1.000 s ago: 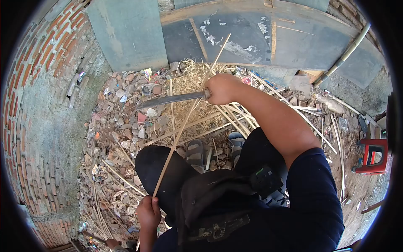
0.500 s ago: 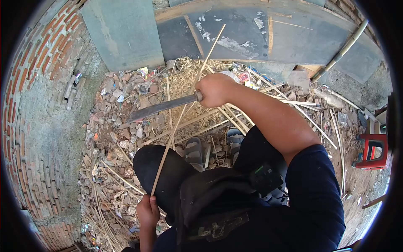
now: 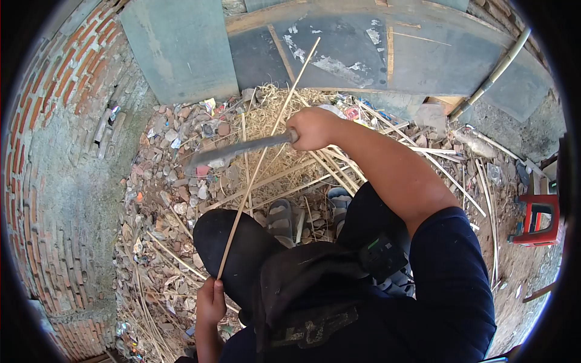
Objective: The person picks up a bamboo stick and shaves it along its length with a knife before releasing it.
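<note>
My right hand [image 3: 313, 129] is closed round the handle of a long knife [image 3: 242, 147], whose blade points left and is a little blurred. A long thin pale strip [image 3: 250, 187] runs from the lower left up past the blade to the dark panels. My left hand [image 3: 210, 301] pinches its lower end between thumb and fingers, beside my dark-clothed knee. Blade and strip cross just left of my right hand; whether they touch is hard to tell. Below the crossing lies a heap of pale shavings [image 3: 270, 109].
Rubble [image 3: 175, 130] and loose pale strips [image 3: 445, 169] cover the ground round my sandalled feet. A brick wall [image 3: 60, 199] stands on the left, dark panels [image 3: 339, 51] lean ahead, and a red stool [image 3: 537, 221] is at the right.
The knife blade has swung down and then partly back up, and is now blurred. My right hand has shifted slightly left. The strip's upper end has moved a little left. My left hand keeps its pinch.
</note>
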Tool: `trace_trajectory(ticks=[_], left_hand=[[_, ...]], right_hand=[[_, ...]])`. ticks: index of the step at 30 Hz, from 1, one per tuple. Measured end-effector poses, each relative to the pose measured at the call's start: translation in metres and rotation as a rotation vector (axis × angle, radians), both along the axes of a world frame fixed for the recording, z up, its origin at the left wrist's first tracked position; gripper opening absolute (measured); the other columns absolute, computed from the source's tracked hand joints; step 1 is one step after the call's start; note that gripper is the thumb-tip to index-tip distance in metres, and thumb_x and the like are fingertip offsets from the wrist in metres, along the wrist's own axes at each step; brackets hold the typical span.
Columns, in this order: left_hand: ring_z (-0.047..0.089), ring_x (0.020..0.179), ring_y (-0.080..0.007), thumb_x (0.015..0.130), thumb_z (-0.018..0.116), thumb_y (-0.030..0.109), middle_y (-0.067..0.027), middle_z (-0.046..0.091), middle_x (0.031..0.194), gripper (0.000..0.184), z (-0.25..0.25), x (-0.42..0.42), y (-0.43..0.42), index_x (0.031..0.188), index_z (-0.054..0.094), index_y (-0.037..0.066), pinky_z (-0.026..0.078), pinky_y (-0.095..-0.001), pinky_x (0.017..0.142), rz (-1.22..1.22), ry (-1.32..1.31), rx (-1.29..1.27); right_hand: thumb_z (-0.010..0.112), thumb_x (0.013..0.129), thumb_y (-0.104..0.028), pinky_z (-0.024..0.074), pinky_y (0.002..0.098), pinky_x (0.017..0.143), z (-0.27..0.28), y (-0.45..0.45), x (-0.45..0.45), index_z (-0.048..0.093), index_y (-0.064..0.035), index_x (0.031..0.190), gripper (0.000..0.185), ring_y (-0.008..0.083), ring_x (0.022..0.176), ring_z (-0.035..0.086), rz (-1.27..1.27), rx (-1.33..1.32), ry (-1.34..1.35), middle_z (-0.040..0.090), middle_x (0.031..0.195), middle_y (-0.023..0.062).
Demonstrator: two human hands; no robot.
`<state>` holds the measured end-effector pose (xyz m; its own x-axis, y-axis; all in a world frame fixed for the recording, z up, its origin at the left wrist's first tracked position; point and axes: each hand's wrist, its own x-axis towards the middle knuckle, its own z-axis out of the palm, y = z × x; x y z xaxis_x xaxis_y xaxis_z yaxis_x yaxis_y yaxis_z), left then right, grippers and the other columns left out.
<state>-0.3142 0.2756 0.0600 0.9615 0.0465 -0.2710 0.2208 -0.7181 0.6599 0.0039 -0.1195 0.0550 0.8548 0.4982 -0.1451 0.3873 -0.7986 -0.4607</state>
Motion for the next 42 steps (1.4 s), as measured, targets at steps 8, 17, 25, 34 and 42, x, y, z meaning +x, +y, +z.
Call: trace_trajectory(ticks=[8, 17, 25, 34, 42], left_hand=[[0.042, 0.061, -0.0075, 0.109, 0.043, 0.043, 0.0022, 0.046, 0.062, 0.048, 0.002, -0.005, -0.007, 0.082, 0.053, 0.004, 0.036, -0.0279, 0.055, 0.021, -0.02, 0.023], [0.045, 0.057, -0.0079, 0.11, 0.039, 0.045, 0.0027, 0.048, 0.061, 0.051, -0.013, -0.005, 0.011, 0.082, 0.054, 0.004, 0.034, -0.0297, 0.051, 0.084, 0.009, -0.085], [0.054, 0.053, -0.0348, 0.107, 0.045, 0.03, -0.0192, 0.051, 0.059, 0.04, -0.004, -0.007, -0.022, 0.082, 0.049, -0.001, 0.039, -0.046, 0.053, 0.017, -0.14, 0.299], [0.055, 0.054, -0.0403, 0.107, 0.044, 0.026, -0.02, 0.052, 0.059, 0.036, -0.006, -0.001, -0.021, 0.083, 0.049, 0.0, 0.038, -0.0468, 0.052, 0.014, -0.15, 0.246], [0.056, 0.056, -0.0452, 0.107, 0.044, 0.026, -0.0224, 0.053, 0.06, 0.037, -0.016, 0.001, -0.017, 0.082, 0.049, 0.0, 0.04, -0.048, 0.053, -0.02, -0.175, 0.335]], right_hand=[[0.069, 0.075, -0.028, 0.0551, 0.0464, 0.078, 0.001, -0.012, 0.009, 0.075, -0.0091, 0.099, 0.031, 0.0342, 0.087, 0.07, -0.076, -0.007, -0.022, 0.073, 0.087, 0.0163], [0.072, 0.075, -0.027, 0.0545, 0.045, 0.078, -0.016, -0.003, 0.016, 0.076, -0.0085, 0.093, 0.027, 0.0327, 0.085, 0.071, -0.027, 0.074, 0.074, 0.073, 0.086, 0.0142], [0.07, 0.076, -0.028, 0.0545, 0.0464, 0.078, 0.005, 0.006, 0.0, 0.074, -0.0073, 0.094, 0.027, 0.0347, 0.086, 0.07, 0.023, 0.022, 0.009, 0.072, 0.086, 0.0157], [0.069, 0.077, -0.029, 0.0544, 0.0469, 0.081, -0.012, 0.008, 0.008, 0.074, -0.0071, 0.099, 0.032, 0.0341, 0.09, 0.071, -0.006, -0.032, 0.109, 0.073, 0.091, 0.0163], [0.068, 0.078, -0.029, 0.0548, 0.0465, 0.079, 0.001, 0.037, -0.008, 0.075, -0.0095, 0.097, 0.028, 0.0331, 0.088, 0.071, 0.054, -0.065, 0.104, 0.073, 0.091, 0.015]])
